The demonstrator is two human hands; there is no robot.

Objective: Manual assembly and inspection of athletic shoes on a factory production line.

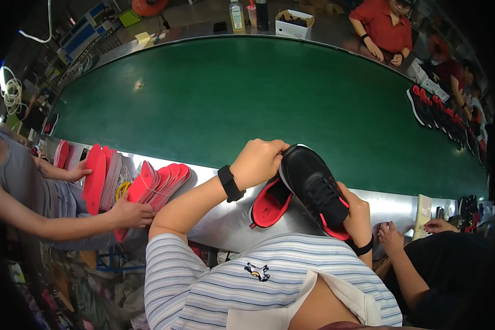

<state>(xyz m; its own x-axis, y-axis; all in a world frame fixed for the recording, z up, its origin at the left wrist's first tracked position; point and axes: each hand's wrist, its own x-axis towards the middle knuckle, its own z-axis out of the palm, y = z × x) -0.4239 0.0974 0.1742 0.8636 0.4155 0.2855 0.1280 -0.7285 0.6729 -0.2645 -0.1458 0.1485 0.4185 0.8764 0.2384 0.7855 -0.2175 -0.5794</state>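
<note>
A: How should the step in hand be done well?

B: The black shoe [313, 190] is best kept steady from both ends, with the red insole [269, 204] guided flat toward the opening so that it is not creased. That is a judgement only; whether the insole is already partly inside cannot be told.

A: How are the hands posed?

B: The right hand [358, 215] is wrapped around the shoe's lower end, fingers curled, near the striped shirt [258, 286]. The left hand [258, 162] is closed over the shoe's upper end, knuckles up, a black watch [230, 183] worn on the wrist. The elbow is bent, the forearm raised from the lower left.

A: Where is the shoe held?

B: It is held tilted above the metal table edge [390, 206], with the insole hanging just beneath it. Beyond lies the green conveyor belt [258, 93]. At the left, a stack of red insoles [159, 184] is handled by another person's hand [135, 213]; at the far right, a row of shoes [440, 113] rests on the belt.
</note>
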